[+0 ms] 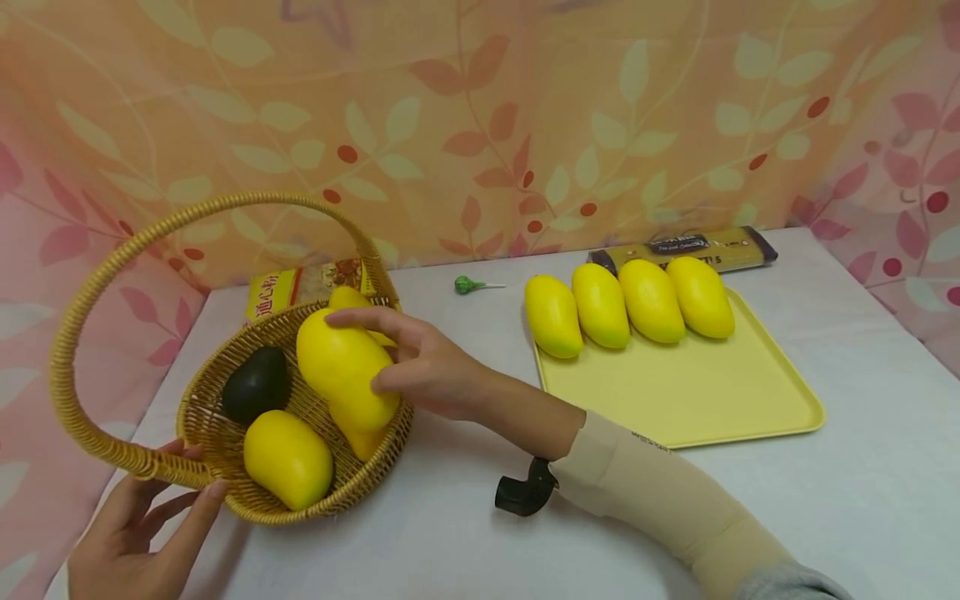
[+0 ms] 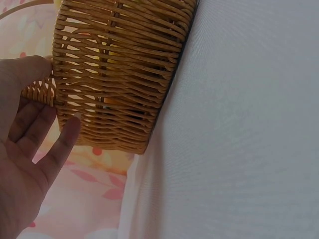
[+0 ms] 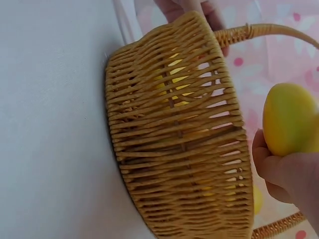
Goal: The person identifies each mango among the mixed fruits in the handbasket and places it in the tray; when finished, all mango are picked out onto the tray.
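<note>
My right hand (image 1: pixel 435 367) holds a yellow mango (image 1: pixel 330 354) over the right side of a wicker basket (image 1: pixel 352 496). In the right wrist view this mango (image 3: pixel 289 119) is raised beyond the basket's rim, fingers wrapped around its lower end. More yellow mangoes lie beneath it, partly hidden. Near the front of the basket rests another mango (image 1: pixel 288 460), beside a dark avocado (image 1: pixel 257 385). At the front left, my left hand (image 1: pixel 142 533) grips the basket where the handle meets the rim. Its fingers (image 2: pixel 62 144) reach against the woven side in the left wrist view.
Several mangoes (image 1: pixel 651 302) stand in a row along the back of a yellow tray (image 1: pixel 675 400) on the right. Behind them lies a spaghetti pack (image 1: pixel 720 250). A green lollipop (image 1: pixel 465 285) is at the back middle, and a yellow food packet (image 1: pixel 300 287) sits behind the basket.
</note>
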{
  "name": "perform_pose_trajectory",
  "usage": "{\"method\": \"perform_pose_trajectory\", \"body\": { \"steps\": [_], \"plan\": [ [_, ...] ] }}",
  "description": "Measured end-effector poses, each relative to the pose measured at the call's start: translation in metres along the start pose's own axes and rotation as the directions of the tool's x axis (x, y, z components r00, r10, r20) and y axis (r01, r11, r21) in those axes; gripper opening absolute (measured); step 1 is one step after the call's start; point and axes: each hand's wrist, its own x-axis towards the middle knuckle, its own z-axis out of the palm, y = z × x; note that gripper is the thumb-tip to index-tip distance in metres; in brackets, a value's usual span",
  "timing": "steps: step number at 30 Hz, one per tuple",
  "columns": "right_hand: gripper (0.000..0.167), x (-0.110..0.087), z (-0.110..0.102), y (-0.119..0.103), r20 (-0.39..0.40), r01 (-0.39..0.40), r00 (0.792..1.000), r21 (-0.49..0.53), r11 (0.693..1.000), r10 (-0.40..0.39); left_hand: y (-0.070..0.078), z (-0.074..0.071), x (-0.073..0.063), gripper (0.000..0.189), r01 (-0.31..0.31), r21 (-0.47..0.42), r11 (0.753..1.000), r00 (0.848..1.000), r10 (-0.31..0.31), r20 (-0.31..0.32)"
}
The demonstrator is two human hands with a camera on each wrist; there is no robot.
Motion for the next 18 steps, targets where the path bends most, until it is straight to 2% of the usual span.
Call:
{"method": "perform_pose_trajectory", "body": {
  "steps": [4,10,18],
  "plan": [
    [0.073,-0.01,-0.003,-0.008,0.009,0.025,1.0,0.018,1.0,-0.025,0.0,0.0,0.0,0.056,0.01,0.007,1.0,1.0,-0.01,-0.006],
    [0.073,-0.024,-0.006,-0.02,-0.02,0.078,0.997,0.023,0.997,-0.078,0.0,0.0,0.001,0.056,-0.015,-0.007,1.0,1.0,0.015,-0.006],
    [0.073,-0.044,-0.014,-0.034,-0.086,0.069,0.994,0.02,0.997,-0.067,0.0,0.0,0.001,0.056,-0.001,-0.01,1.0,1.0,0.001,-0.002]
  ]
}}
